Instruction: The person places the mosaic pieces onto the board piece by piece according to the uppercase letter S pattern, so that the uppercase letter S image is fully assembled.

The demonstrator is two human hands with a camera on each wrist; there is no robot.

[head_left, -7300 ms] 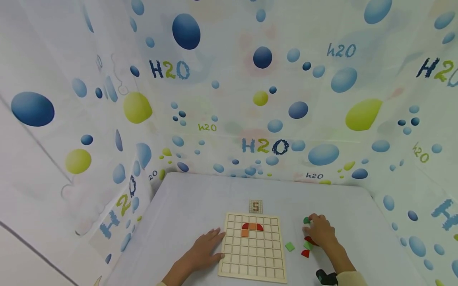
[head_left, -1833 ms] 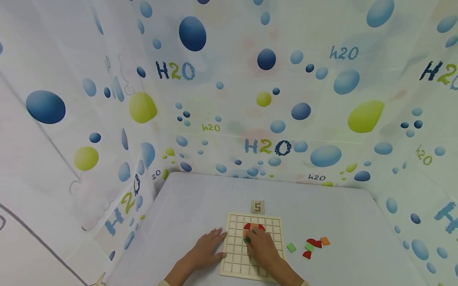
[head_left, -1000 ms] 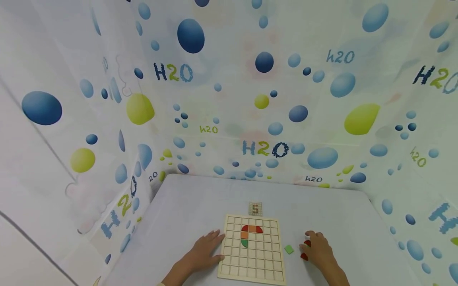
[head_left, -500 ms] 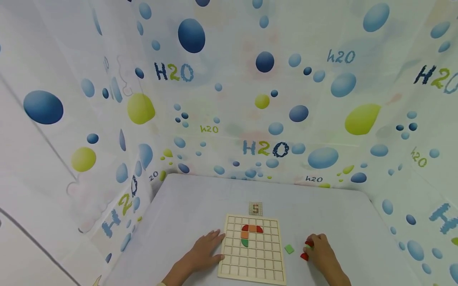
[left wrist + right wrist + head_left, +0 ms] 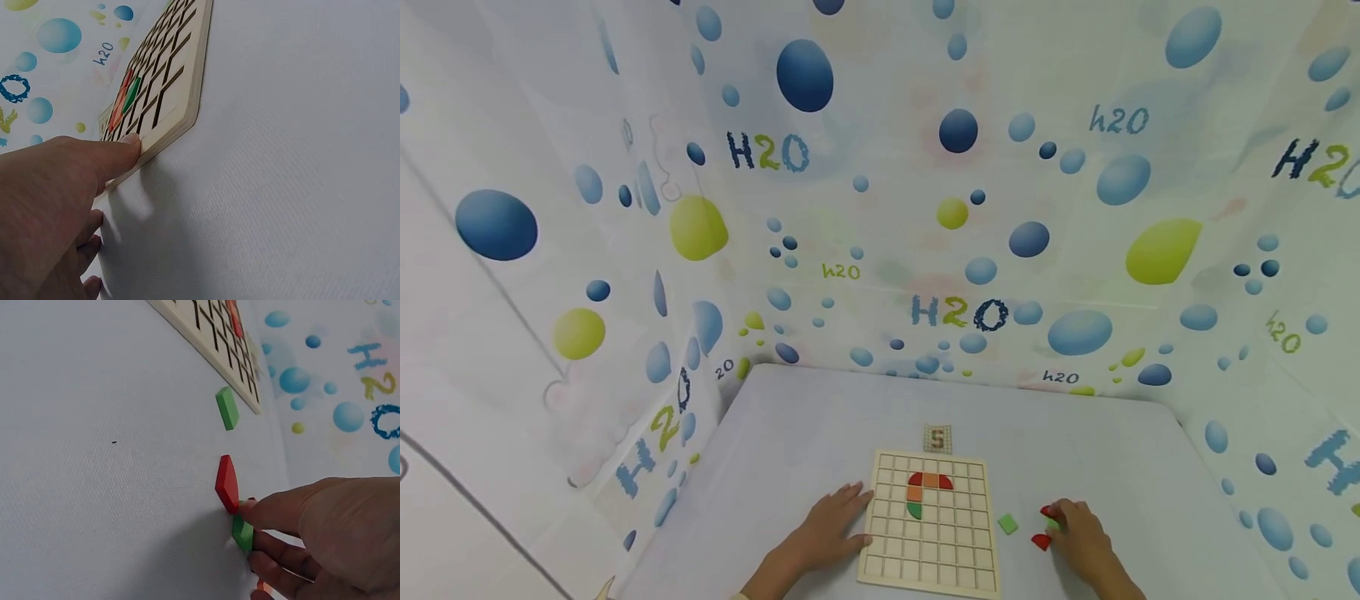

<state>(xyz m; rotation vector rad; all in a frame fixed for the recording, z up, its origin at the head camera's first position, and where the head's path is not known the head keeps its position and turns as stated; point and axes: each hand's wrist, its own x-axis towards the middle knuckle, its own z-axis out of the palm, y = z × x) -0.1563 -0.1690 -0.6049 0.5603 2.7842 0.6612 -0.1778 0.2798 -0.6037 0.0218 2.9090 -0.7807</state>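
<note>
In the head view, the left hand [image 5: 833, 528] lies straight-fingered, its grip spread, against the wooden grid board [image 5: 929, 551] on the white desk [image 5: 820, 425]. In the left wrist view, its thumb [image 5: 122, 151] touches the board's smooth edge, above finely ribbed cloth [image 5: 281, 162]. In the right wrist view, the right hand [image 5: 312, 534], grip narrow, pinches a green square tile [image 5: 242, 534] apart from the board, just beside a red quarter-round tile [image 5: 226, 484].

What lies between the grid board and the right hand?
In the head view, a loose green square lies between the grid board and the right hand, with two red pieces nearer the hand.
</note>
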